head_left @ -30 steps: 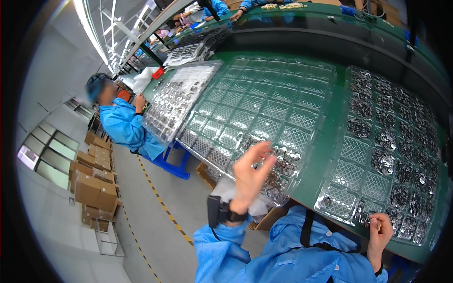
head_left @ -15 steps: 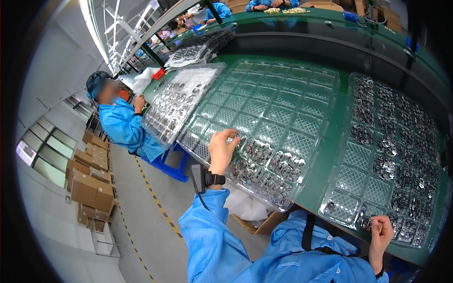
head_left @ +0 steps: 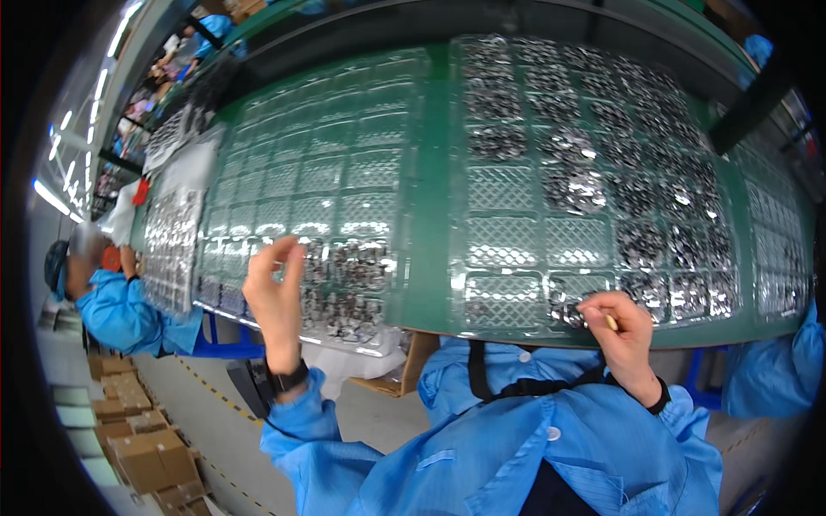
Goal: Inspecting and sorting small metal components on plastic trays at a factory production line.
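My left hand (head_left: 274,284) hovers above the near part of a clear plastic tray (head_left: 411,185). Its thumb and fingertips are brought together in a pinch; whatever is between them is too blurred to make out. Small dark shiny parts (head_left: 344,316) fill several near compartments beside that hand. Over the near edge of a second clear tray (head_left: 502,322), my right hand (head_left: 621,340) is closed, and a small pale-yellow stick-like piece (head_left: 612,322) shows between its fingers. Shiny dark parts (head_left: 637,193) fill most of this tray's right and far compartments, while several at the near left show bare patterned bottoms.
Both trays rest on a green table (head_left: 424,267). Further left, a co-worker in blue (head_left: 120,314) sits by a filled tray (head_left: 172,228). Another tray (head_left: 779,224) and a blue sleeve (head_left: 774,365) are at the right. Below the table edge stands an open cardboard box (head_left: 419,361).
The view has swung right, so the trays appear further left. My left hand has lifted off the parts in the left tray. The right hand remains by the right tray's near edge.
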Motion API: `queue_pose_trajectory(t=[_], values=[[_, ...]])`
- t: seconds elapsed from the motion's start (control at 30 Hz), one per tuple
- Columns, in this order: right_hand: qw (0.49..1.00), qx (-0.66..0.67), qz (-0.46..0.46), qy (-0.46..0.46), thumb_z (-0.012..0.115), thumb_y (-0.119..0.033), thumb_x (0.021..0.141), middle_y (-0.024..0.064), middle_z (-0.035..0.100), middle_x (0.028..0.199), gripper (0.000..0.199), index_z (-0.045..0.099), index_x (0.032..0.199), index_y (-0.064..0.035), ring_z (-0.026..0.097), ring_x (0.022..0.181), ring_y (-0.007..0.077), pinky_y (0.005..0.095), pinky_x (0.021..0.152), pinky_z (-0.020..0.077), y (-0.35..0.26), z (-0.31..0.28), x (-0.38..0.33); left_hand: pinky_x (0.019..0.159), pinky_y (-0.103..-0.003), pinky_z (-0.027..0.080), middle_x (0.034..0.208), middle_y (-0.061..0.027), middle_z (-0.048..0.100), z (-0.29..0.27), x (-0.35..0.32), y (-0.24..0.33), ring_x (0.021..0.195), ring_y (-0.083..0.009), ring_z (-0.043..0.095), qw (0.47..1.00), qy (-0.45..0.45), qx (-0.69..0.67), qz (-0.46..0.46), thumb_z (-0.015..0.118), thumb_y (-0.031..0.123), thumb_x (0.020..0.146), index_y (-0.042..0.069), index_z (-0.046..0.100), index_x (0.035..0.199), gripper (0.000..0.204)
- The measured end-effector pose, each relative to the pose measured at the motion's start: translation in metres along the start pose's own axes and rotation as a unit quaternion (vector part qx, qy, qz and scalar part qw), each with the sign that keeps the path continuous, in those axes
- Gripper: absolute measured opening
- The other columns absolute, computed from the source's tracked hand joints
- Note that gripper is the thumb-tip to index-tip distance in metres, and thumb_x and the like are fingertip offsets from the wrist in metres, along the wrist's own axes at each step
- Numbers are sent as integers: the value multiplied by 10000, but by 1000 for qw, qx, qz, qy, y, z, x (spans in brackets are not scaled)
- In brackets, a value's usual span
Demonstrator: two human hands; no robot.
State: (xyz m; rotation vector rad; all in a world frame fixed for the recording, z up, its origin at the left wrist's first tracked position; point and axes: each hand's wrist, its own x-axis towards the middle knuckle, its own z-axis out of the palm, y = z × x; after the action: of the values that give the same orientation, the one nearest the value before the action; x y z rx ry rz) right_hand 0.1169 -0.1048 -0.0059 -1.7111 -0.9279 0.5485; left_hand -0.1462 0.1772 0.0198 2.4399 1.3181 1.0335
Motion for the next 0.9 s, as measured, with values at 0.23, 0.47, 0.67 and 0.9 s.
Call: queue_pose_trajectory(t=[0.23,0.47,0.67,0.9], values=[[1000,19,6,-9,633,-49,812,18,620,722,71,632,874,-15,507,583,19,172,498,358,2,-9,-4,666,-322,440,785,-46,560,42,-26,122,768,-225,515,903,-303,-111,284,718,112,636,72,640,866,247],[1000,20,-13,20,624,-64,818,36,621,737,69,617,841,1,536,612,56,199,552,399,6,-6,-8,703,-330,444,831,-50,512,57,-44,122,811,-228,512,892,-316,-100,308,692,103,641,75,569,810,211],[1000,21,3,18,584,-40,836,-53,452,550,41,592,820,-3,338,494,8,190,458,218,6,-3,-5,713,-348,426,847,-71,490,52,-45,123,847,-236,491,886,-316,-58,335,649,114,692,52,506,857,227],[1000,14,14,22,566,-69,859,-73,364,561,88,562,807,2,279,502,9,205,465,172,7,1,-4,639,-358,469,864,-94,482,41,-41,108,768,-286,548,886,-318,-258,219,643,85,736,49,509,889,207]])
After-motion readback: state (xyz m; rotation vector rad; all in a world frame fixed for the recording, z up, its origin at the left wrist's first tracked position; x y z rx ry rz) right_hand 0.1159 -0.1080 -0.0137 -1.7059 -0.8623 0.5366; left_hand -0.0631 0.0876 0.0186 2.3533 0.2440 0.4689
